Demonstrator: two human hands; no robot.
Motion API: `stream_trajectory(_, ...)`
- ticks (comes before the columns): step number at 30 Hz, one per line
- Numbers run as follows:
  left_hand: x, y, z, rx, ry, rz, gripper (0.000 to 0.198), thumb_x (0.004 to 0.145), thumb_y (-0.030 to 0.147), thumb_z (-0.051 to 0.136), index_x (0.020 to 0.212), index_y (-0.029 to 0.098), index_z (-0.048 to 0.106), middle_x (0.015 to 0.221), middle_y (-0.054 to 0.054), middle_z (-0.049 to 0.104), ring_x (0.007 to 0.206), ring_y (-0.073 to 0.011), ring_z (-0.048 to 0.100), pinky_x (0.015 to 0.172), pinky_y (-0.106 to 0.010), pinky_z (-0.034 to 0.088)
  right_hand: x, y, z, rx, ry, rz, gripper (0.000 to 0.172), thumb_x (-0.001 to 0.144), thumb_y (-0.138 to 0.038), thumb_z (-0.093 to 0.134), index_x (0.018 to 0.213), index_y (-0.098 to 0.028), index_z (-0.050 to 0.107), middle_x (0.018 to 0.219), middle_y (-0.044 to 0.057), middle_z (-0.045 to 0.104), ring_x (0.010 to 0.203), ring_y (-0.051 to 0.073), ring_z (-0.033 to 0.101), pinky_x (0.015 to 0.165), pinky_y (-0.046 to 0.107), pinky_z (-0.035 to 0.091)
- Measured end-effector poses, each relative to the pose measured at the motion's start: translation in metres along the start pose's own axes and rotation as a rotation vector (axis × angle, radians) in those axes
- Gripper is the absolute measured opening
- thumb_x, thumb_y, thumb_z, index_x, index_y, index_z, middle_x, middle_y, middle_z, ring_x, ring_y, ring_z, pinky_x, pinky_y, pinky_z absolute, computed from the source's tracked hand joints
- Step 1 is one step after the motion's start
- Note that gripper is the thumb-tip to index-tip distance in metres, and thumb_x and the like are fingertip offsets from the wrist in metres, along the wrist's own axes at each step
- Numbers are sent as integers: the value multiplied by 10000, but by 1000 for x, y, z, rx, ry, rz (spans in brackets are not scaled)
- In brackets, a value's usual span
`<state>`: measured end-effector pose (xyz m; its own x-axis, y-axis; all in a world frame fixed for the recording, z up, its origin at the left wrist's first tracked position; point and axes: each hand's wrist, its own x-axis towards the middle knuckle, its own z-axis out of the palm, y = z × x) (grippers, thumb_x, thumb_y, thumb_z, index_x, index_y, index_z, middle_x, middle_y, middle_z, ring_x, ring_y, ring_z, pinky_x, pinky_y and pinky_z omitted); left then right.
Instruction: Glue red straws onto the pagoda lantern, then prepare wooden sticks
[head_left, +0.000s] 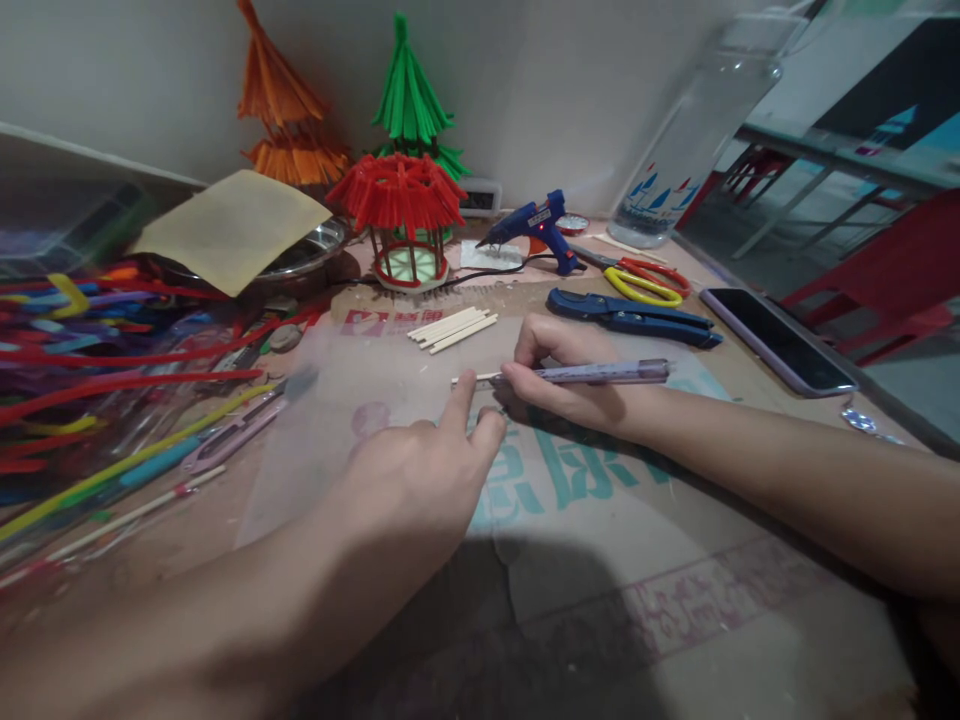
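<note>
My left hand (420,460) reaches in from the lower left, its index fingertip holding a short thin wooden stick (487,377) down on the translucent sheet (300,470). The thumb is bent beside it and the other fingers are mostly hidden beneath the hand. My right hand (562,365) is closed around a pale purple pen (615,372), whose back end points right. The pen's writing end is close to the stick's right part; whether it touches is too small to tell. Just behind the hands, several cut wooden sticks (452,328) lie side by side.
Behind stand a red pipe-cleaner pavilion (397,200), a green one (409,90) and an orange one (281,90). A blue glue gun (536,225), scissors (649,282), blue cutters (630,315), phone (776,338) and bottle (675,130) line the right. Pipe cleaners (67,360) crowd the left.
</note>
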<state>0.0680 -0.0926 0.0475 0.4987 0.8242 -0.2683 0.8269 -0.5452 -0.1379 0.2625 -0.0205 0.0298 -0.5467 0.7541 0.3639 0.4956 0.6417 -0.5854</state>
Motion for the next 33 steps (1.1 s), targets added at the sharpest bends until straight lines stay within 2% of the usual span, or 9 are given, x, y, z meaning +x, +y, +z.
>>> stream_trajectory(4, -2, 0, 5, 30, 52, 28, 600, 877, 63, 425, 1448, 217, 527, 1673, -229, 266, 741, -258, 770, 599, -362, 601, 0, 0, -1, 5, -18, 3, 227, 898, -335, 588, 749, -221, 460, 666, -22, 579, 579, 116, 479, 525, 251, 325)
stream_trajectory(11, -2, 0, 1, 6, 8, 2, 632, 860, 49, 446, 1458, 232, 531, 1679, -218, 262, 763, -260, 776, 637, -372, 605, 1, -2, -2, 1, -19, 28, 224, 891, -333, 587, 746, -222, 456, 675, -19, 585, 592, 122, 481, 533, 251, 321)
stream_trajectory(16, -2, -2, 5, -22, 54, 6, 585, 868, 71, 456, 1419, 235, 563, 1682, -206, 269, 755, -234, 770, 653, -357, 598, 0, -3, -2, -4, -32, 46, 226, 896, -338, 579, 748, -219, 458, 680, -18, 590, 603, 123, 489, 549, 252, 322)
stream_trajectory(24, -2, -1, 6, 68, 66, 45, 573, 861, 53, 405, 1399, 188, 549, 1667, -233, 289, 721, -232, 761, 593, -333, 584, 0, -4, -2, 8, -22, 32, 228, 901, -334, 570, 746, -219, 450, 680, -19, 580, 593, 117, 482, 550, 251, 320)
stream_trajectory(33, -3, -2, 5, 106, 127, 74, 545, 856, 59, 352, 1347, 145, 570, 1618, -274, 347, 590, -244, 734, 532, -398, 601, 2, 0, 1, 5, 1, -8, 224, 894, -321, 579, 737, -218, 457, 664, -18, 575, 583, 118, 482, 529, 247, 316)
